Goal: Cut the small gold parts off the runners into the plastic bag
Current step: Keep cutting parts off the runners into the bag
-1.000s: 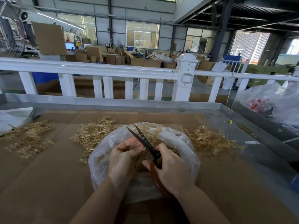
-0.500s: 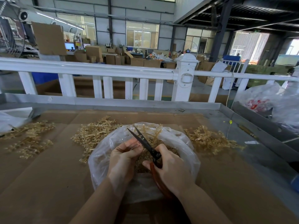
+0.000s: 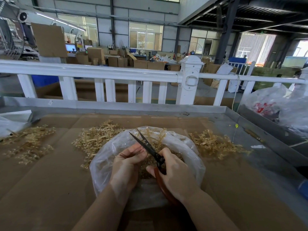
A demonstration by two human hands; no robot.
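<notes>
Gripping the red-handled scissors [image 3: 155, 155], the right hand [image 3: 176, 174] angles their parted blades up and leftward. Just left of the blades, the left hand [image 3: 126, 162] pinches a runner, barely visible, above the plastic bag [image 3: 191, 152], where cut parts should drop.

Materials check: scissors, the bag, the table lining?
Scissors: dark matte metal blades by the look; handles glossy red-brown, probably plastic or a coating. Bag: thin clear plastic film, wrinkled, glossy, contents showing through. Table lining: flat brown corrugated cardboard, matte, with fold seams. Its raised rim looks like grey sheet metal.
</notes>
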